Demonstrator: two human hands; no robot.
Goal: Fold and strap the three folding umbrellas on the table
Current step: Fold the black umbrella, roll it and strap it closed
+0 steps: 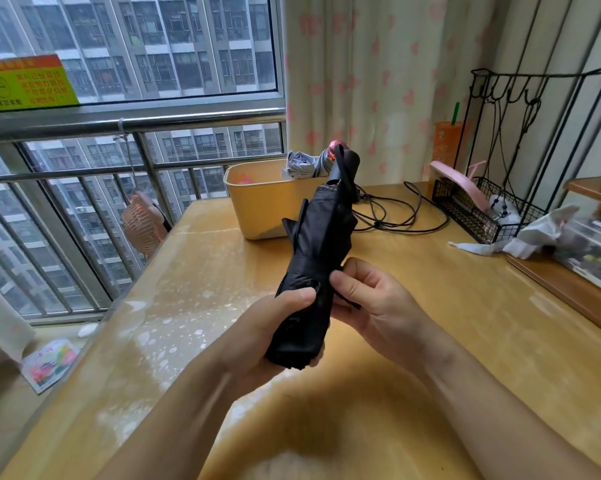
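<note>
I hold a collapsed black folding umbrella (318,258) up over the wooden table (430,323), its handle pointing away from me. My left hand (275,327) grips the lower canopy end from the left, thumb across the fabric. The fingers of my right hand (368,299) pinch the black strap that wraps the canopy's middle. A grey-white folded umbrella (306,164) lies in the yellow bin (257,202) behind, with a pink-tipped one (337,148) beside it, partly hidden by the black handle.
Black cables (396,216) coil on the table behind the umbrella. A black wire rack (482,209) with a pink item stands at the right, next to crumpled white paper (534,233) and a clear box (593,258). A window with a railing (119,126) is to the left.
</note>
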